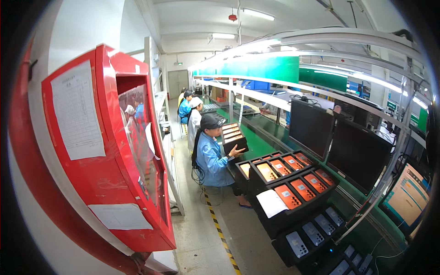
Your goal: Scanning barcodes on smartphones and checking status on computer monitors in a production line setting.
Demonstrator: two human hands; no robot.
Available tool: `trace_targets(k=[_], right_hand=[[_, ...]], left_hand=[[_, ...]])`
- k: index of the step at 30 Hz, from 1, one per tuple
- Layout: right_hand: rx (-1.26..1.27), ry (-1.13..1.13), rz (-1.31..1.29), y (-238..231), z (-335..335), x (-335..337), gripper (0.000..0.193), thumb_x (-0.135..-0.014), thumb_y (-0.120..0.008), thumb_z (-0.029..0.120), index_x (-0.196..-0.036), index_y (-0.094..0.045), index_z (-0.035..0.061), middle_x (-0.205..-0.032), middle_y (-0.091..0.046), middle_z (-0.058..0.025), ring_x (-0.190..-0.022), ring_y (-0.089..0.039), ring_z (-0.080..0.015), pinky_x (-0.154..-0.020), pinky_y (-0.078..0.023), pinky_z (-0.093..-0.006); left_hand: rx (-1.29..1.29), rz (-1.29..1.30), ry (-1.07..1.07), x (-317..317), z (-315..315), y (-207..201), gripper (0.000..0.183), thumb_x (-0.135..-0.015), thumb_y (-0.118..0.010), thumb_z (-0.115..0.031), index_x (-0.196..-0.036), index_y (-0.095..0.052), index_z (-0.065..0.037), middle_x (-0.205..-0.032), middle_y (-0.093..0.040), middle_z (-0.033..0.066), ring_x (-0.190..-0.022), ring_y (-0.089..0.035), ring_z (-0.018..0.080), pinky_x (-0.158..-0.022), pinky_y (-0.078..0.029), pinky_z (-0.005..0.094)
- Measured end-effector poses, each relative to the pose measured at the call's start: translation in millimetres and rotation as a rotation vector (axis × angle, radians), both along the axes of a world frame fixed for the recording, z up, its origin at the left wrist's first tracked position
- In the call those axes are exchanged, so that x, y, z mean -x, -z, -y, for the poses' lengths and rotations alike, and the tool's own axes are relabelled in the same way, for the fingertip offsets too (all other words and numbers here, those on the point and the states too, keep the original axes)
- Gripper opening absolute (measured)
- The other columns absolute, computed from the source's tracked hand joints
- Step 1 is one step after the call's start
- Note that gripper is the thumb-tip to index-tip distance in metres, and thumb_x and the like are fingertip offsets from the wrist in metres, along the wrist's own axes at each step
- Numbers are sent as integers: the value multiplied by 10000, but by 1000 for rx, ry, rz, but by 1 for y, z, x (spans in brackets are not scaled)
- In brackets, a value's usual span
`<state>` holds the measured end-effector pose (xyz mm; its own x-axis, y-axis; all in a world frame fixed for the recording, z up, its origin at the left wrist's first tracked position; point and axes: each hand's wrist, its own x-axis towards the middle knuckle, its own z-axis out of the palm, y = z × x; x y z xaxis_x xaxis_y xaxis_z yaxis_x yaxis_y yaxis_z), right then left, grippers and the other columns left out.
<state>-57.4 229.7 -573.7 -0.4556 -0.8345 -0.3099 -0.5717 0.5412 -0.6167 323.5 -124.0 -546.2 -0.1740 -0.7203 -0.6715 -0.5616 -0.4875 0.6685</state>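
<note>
Neither my left hand nor my right hand shows in the head view. Nearest to me on the right are stacked black trays [266, 210] with smartphones in their slots. Several orange phones [303, 189] fill the upper tray, and a white sheet of paper [271, 203] lies over its near left corner. Lower down, another black tray carries blue-grey phones [313, 233]. Beyond the stack a seated co-worker in a blue jacket [211, 158] holds up a tilted black tray [235, 145] of phones.
At left a red wall cabinet [119, 183] juts toward the aisle [201, 233], which has a yellow-black floor stripe [215, 220]. Dark monitors [360, 153] stand along the green workbench [261, 140]. Metal frames run overhead. Other people [185, 107] sit farther down the line.
</note>
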Motion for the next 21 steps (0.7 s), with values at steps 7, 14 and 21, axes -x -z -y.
trace_targets(k=[7,14,21], right_hand=[[283,304,610,-254,214,-63,212,-891,-684,194,-770,-555,77,-729,-550,19,-645,-461,-59,-528,-346,-250],[551,226,363,-401,241,-67,341,-936,-592,144,-605,-546,75,-589,-500,37,-473,-370,-60,-435,-233,-274],[1023,-426,-90,-597,202,-27,359,-808,-711,86,-589,-426,96,-458,-403,-7,-331,-311,-103,-339,-216,-280]], left_hand=[[-177,117,-118,-67,-18,63,255,-846,-553,-246,-874,-704,-41,-758,-698,104,-606,-635,208,-543,-511,362],[-139,103,28,-49,-22,134,274,-842,-592,-270,-941,-706,-40,-712,-686,109,-579,-627,200,-524,-502,366],[26,212,697,46,27,38,415,-856,-565,-466,-1018,-722,-117,-899,-722,114,-868,-680,230,-800,-528,389]])
